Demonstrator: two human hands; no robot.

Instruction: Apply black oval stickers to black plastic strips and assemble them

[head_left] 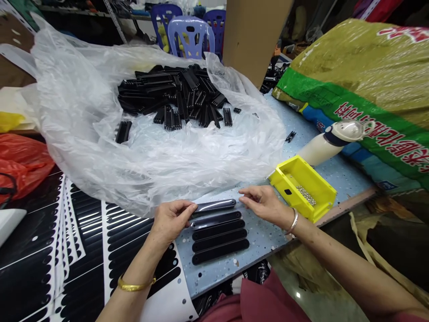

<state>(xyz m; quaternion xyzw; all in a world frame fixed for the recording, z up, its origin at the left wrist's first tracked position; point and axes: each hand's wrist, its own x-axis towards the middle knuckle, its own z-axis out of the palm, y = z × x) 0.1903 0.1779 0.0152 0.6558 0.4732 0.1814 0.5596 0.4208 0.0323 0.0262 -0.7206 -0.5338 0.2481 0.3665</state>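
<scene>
A glossy black strip (216,205) with rounded ends and a small hole lies across the top of a short row. My left hand (172,219) pinches its left end between thumb and fingers. Just off the strip's right end is my right hand (264,203), thumb and forefinger slightly apart; I see nothing between them. Below the held strip, several similar black strips (219,233) lie side by side on the blue speckled table (214,279). To the right of my right hand stands a yellow bin (320,197) with small shiny metal pieces (306,195) inside.
A clear plastic sheet (201,156) bears a heap of black slotted parts (177,91). Sheets of black stickers (134,241) spread on the left, beside a red bag (22,163). A white bottle (318,147) and a large printed sack (362,76) stand at right.
</scene>
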